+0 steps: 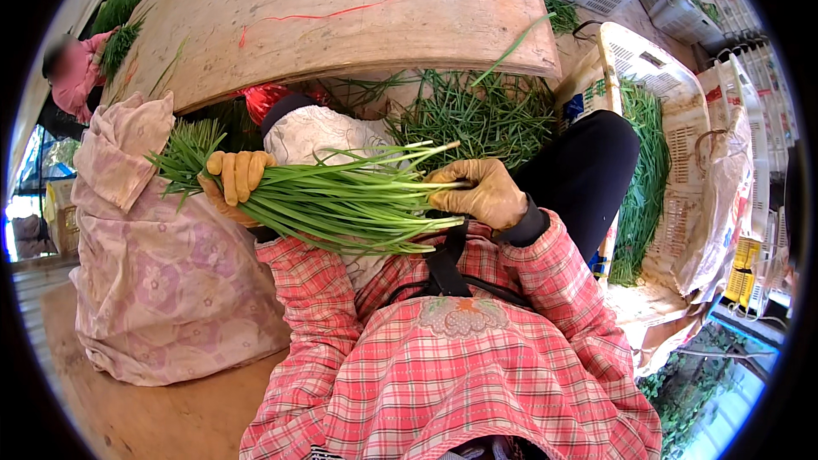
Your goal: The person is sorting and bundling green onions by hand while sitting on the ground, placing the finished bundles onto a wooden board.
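A thick bunch of garlic chives (341,200) lies across my lap, its cut green ends to the left and its pale stem ends to the right. My left hand (234,183), in a tan glove, is wrapped round the bunch near its left end. At the pale ends, my right hand (481,192), gloved alike, has its fingers pinched on a few stems. The fingertips there are partly hidden among the stems.
A wooden board table (383,17) stands ahead with red string (319,15) on it. Loose chives (477,115) heap below its edge. A white crate (656,77) with chives is at right, a cloth-covered bundle (170,281) at left. Another person (75,72) sits far left.
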Demonstrator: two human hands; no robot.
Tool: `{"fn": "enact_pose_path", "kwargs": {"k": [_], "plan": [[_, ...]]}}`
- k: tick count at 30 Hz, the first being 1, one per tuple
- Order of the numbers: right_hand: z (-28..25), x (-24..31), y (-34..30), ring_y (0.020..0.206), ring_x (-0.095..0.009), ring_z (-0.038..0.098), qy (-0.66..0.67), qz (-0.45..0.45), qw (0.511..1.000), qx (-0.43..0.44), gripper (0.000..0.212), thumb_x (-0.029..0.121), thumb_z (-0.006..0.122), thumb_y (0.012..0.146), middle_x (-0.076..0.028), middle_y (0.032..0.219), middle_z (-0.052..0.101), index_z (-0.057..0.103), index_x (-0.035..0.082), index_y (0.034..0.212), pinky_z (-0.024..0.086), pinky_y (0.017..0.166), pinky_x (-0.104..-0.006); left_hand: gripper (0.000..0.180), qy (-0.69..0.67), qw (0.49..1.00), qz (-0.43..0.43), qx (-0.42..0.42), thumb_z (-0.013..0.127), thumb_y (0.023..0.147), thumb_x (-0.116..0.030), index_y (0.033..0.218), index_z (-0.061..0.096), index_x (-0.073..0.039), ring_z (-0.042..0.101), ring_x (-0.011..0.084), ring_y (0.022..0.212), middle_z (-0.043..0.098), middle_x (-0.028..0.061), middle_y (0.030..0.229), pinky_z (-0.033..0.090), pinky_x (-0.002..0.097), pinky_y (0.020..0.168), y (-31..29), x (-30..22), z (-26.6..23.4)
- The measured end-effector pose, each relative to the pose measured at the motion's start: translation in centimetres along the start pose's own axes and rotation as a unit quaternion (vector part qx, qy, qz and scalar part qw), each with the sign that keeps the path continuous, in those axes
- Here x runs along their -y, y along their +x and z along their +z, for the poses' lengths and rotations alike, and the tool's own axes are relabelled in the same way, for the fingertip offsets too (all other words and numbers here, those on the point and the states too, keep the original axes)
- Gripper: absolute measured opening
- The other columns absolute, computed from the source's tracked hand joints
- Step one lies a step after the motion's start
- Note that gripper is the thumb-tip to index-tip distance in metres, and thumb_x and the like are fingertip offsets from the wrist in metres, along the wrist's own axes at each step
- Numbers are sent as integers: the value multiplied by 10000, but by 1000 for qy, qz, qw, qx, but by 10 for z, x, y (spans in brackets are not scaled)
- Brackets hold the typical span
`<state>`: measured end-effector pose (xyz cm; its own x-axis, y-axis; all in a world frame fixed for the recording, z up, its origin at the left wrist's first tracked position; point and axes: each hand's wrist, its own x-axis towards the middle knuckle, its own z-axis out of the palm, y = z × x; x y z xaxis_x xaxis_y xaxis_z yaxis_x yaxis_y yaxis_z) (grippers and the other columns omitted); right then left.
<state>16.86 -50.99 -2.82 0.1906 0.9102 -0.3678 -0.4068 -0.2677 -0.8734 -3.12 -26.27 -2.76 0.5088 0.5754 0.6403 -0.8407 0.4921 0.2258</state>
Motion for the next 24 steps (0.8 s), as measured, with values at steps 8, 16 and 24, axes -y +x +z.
{"fn": "enact_pose_path", "kwargs": {"k": [8,16,24], "plan": [[1,-1,-7,607,-102,547,-317,-104,934,-126,186,101,665,758,-84,689,632,625,-51,857,470,569,-265,181,30,998,-24,42,458,937,-223,931,505,-48,451,34,493,490,-81,537,364,200,584,2,-1,6],[-84,-13,-19,635,-293,593,-717,-89,626,-295,114,169,650,677,-103,665,584,605,64,676,467,559,-390,250,47,999,14,23,441,947,-279,945,532,-47,412,27,436,471,-95,472,343,197,542,3,-16,14],[-23,12,-13,623,-285,575,-405,-262,835,-265,172,228,663,777,-104,695,573,637,63,738,446,542,-385,216,53,999,9,8,449,944,-280,892,508,-79,424,36,494,483,-80,519,354,203,564,1,-20,10]]}}
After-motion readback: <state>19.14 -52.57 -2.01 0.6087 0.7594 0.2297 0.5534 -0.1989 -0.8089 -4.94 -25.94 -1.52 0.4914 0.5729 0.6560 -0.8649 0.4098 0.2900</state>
